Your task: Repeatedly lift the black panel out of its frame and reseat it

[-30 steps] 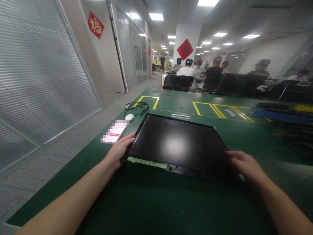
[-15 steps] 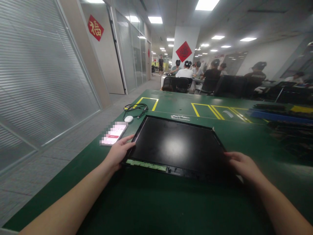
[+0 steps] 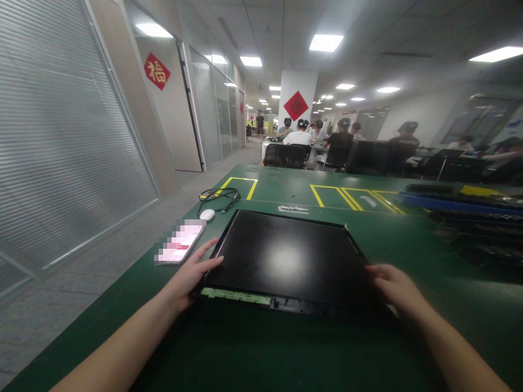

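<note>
A black flat display panel (image 3: 286, 258) lies on the green table (image 3: 253, 354), with a green circuit strip along its near edge. My left hand (image 3: 191, 275) grips the panel's near left corner, thumb on top. My right hand (image 3: 393, 287) holds the near right edge, fingers curled on it. Both forearms reach in from the bottom of the view.
A phone (image 3: 180, 242) with a lit screen lies left of the panel. Behind it sit a white mouse (image 3: 207, 214) and a coiled black cable (image 3: 216, 196). Yellow tape boxes mark the far table. Dark trays (image 3: 469, 218) stack at the right. Several people sit at desks beyond.
The view has tilted upward, so the panel and hands sit lower in frame. Both hands keep their hold on the panel's near corners; the left thumb spreads a little further.
</note>
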A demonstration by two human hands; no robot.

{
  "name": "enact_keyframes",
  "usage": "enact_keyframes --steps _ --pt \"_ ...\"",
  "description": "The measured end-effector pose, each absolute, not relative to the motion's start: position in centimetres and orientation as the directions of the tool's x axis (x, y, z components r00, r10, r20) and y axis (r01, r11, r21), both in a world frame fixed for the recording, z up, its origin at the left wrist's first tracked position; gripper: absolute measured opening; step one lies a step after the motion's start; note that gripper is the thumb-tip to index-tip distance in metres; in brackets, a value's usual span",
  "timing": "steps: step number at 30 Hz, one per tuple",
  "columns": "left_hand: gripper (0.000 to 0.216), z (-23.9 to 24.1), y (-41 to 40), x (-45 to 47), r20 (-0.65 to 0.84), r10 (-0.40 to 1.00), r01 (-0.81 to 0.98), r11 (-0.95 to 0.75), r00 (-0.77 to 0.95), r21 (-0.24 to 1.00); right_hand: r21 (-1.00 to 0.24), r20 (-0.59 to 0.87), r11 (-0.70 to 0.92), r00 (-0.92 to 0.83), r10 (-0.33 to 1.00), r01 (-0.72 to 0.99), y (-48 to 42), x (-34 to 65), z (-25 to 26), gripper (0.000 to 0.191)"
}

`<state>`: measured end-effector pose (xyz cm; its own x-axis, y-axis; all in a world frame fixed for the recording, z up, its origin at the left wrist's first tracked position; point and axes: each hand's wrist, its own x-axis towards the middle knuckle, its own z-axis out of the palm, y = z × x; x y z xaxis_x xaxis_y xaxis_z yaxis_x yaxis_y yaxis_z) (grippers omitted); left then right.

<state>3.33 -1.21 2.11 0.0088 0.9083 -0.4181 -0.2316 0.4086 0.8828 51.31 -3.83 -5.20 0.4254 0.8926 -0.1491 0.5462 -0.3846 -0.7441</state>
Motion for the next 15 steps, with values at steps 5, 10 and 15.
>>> enact_keyframes --steps 5,10,15 --pt "0.094 1.1 -0.9 2.7 -0.415 0.906 -0.236 0.421 0.076 0.876 -0.744 -0.138 -0.379 0.428 0.893 0.551 -3.8 51.2 -5.4 0.049" --pt "0.097 0.9 -0.8 2.5 -0.422 0.902 -0.214 0.433 0.096 0.876 -0.751 -0.102 -0.352 0.428 0.898 0.558 -3.7 51.3 -5.5 0.047" --pt "0.093 1.4 -0.9 2.5 -0.432 0.894 -0.198 0.448 0.121 0.872 -0.741 -0.058 -0.327 0.430 0.901 0.586 -3.6 51.5 -5.8 0.048"
